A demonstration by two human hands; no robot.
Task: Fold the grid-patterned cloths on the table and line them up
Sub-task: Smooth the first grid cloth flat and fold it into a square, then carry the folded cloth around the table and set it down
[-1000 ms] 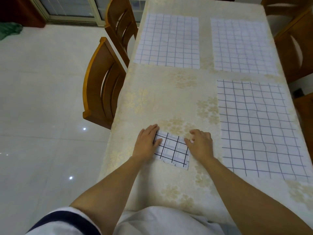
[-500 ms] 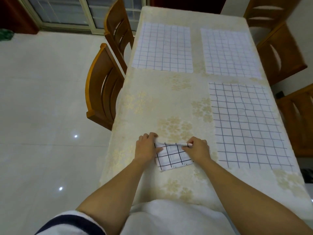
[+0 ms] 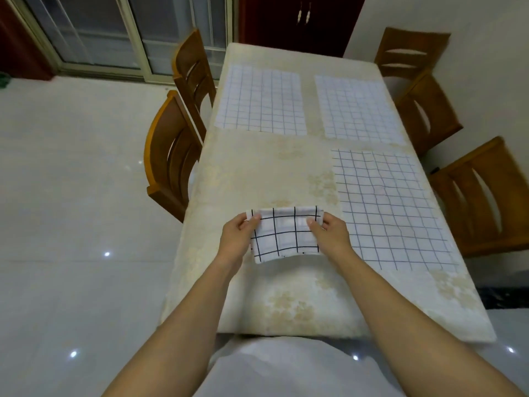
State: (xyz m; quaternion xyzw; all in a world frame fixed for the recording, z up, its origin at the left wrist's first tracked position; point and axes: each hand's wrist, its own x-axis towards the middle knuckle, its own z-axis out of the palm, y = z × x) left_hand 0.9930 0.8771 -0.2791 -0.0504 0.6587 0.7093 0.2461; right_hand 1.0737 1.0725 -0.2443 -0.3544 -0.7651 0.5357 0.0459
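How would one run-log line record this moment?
stage: folding | left hand: pinches small cloth | right hand: pinches small cloth | remaining: three cloths flat on table

Over near-left part of table [image 3: 257,173]: folded cloth [image 3: 286,234], pinched between left hand [image 3: 236,236] and right hand [image 3: 329,236]; just right of it, flat on table, near-right cloth [image 3: 392,207]; at far end, side by side, far-left cloth [image 3: 262,101] and far-right cloth [image 3: 357,108]; left chairs [image 3: 171,156] along left edge, right chairs [image 3: 483,196] along right edge.

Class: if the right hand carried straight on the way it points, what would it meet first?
The right hand pinches the small folded black-grid white cloth; past it, probably the far-left unfolded grid cloth, though depth is unclear.
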